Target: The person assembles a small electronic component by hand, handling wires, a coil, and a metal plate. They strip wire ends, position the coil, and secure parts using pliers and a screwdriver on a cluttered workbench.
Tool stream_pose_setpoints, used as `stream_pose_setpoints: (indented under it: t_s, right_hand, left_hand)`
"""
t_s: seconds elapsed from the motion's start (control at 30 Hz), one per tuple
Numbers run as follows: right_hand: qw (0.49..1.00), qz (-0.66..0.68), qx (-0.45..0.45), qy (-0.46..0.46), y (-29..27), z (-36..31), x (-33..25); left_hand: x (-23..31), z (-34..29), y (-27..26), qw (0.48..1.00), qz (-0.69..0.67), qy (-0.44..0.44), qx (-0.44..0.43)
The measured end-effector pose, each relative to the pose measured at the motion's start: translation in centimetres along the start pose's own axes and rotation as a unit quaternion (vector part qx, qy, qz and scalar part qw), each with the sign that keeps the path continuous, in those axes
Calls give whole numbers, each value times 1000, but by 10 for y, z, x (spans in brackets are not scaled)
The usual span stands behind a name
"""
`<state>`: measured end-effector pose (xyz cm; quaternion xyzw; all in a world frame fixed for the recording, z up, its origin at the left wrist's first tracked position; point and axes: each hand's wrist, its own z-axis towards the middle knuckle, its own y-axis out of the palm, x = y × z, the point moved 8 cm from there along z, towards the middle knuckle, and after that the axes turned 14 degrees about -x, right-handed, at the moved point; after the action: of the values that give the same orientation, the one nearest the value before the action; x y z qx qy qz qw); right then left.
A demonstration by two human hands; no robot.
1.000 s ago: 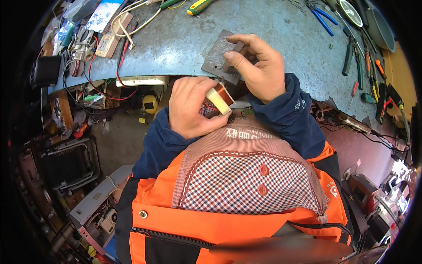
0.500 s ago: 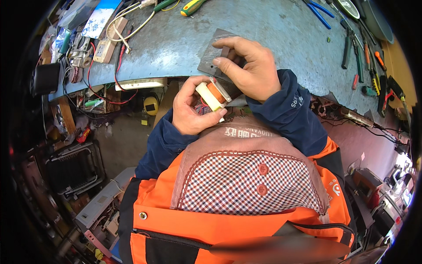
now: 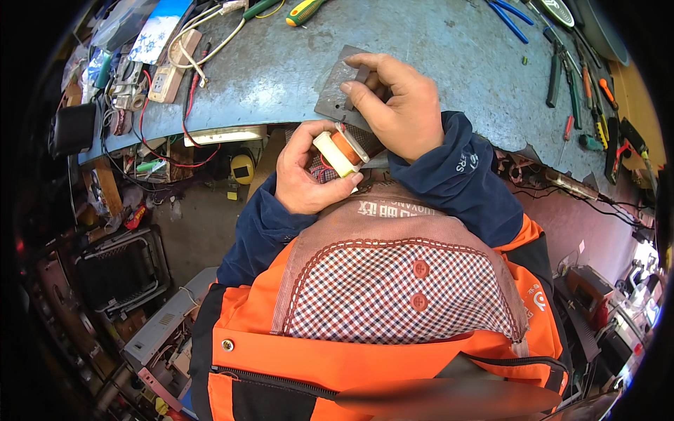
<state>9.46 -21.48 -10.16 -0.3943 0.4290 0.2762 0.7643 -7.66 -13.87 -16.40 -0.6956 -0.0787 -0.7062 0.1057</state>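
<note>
My left hand (image 3: 300,172) is closed around a coil bobbin (image 3: 344,151) at the bench's near edge. Copper-coloured winding shows between its pale flanges, with a cream-yellow face toward me and a bit of red on top. Just to the right and farther away, my right hand (image 3: 404,105) is over a flat grey metal plate (image 3: 333,88) lying on the bench, a small hole near its close edge. Thumb and index finger are bent around a small dark metal piece (image 3: 361,74); its full shape is hidden by the fingers.
The worn blue bench top (image 3: 267,63) curves across the far side. A power strip (image 3: 168,77) with cables lies at left, and a yellow-green handled screwdriver (image 3: 304,12) at the far edge. Blue-handled pliers (image 3: 511,21) and several hand tools (image 3: 576,91) lie at right.
My right hand has shifted slightly, its index fingertip a little farther away and its thumb slightly higher over the plate. The left hand and the bobbin stay nearly still.
</note>
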Motion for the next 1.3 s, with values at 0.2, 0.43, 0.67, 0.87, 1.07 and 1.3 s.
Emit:
stream_pose_setpoints:
  t_s: [0.2, 0.43, 0.67, 0.87, 1.07, 1.3]
  right_hand:
    - [995, -59, -53, -62, 4, 4, -5]
    - [1000, 14, -22, -4, 2, 0, 2]
    - [990, 138, 3, 15, -6, -6, 6]
    - [990, 73, -99, -65, -6, -17, -18]
    - [956, -136, -156, -208, 13, -32, -58]
    - [929, -251, -119, -246, 25, -40, -71]
  left_hand:
    - [3, 1, 2, 1000, -9, 10, -7]
    - [5, -4, 3, 989, -143, -23, -17]
    - [-15, -11, 1, 841, -527, 12, -120]
    - [-22, -21, 10, 783, -613, 12, -105]
    - [-24, -22, 11, 783, -616, 15, -89]
    - [-28, -26, 7, 782, -613, 25, -108]
